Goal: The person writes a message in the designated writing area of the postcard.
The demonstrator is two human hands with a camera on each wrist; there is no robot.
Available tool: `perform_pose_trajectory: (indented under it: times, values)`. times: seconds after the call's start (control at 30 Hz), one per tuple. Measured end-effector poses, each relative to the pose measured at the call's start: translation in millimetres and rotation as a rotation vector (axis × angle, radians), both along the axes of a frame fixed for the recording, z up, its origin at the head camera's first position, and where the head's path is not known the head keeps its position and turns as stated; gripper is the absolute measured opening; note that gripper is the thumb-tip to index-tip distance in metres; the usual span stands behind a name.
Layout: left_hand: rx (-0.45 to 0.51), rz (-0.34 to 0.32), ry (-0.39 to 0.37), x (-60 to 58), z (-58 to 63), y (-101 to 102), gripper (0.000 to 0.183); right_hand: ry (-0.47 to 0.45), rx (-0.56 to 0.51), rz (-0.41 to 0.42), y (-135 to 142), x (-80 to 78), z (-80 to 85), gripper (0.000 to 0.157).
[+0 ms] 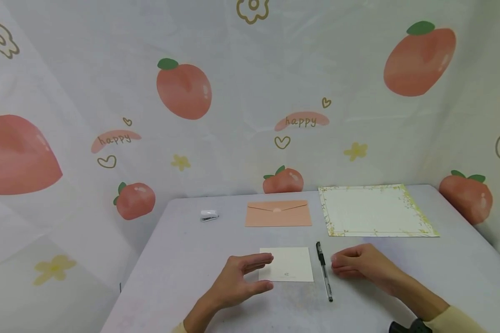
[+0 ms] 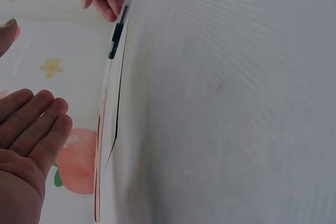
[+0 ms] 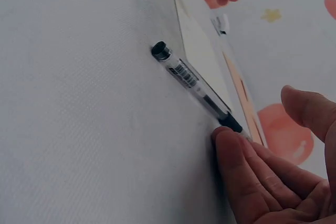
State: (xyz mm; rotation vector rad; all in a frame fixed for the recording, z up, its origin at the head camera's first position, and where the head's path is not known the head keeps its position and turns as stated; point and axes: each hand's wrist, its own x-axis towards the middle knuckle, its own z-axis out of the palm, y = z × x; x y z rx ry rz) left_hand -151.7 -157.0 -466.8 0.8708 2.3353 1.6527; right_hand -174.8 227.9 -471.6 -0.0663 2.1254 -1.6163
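Note:
A small white card (image 1: 291, 266) lies flat near the middle of the table. My left hand (image 1: 243, 282) is over its left edge, fingers straight and thumb apart, holding nothing. Just right of the card lies a clear-barrelled pen (image 1: 325, 275), black toward its far end. My right hand (image 1: 368, 266) is close beside the pen on its right, its side low at the table. In the right wrist view, the right fingers (image 3: 257, 174) are extended near the pen's black grip, with the thumb apart and nothing between them.
Behind the card lies a peach envelope (image 1: 278, 219), flap side up. A small white stapler (image 1: 209, 215) is at the back left. A large sheet with a yellow floral border (image 1: 371, 212) lies at the back right. A fruit-printed cloth (image 1: 233, 148) hangs behind the table.

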Motion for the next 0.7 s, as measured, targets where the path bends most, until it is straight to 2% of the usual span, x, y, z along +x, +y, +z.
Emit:
perform_pose_trajectory:
  times: [0.23,0.47,0.7]
  values:
    - [0.018,-0.014,-0.031,0.3,0.0,6,0.061,0.043,0.128,-0.073,-18,-3.5,1.4,0.036]
    - [0.026,-0.021,-0.038,-0.4,-1.1,14,0.059,0.145,0.218,-0.066,-27,-2.5,1.6,0.024]
    - [0.021,-0.033,-0.049,-0.8,-1.7,21,0.057,0.163,0.319,-0.125,-40,-4.7,-0.8,0.018]
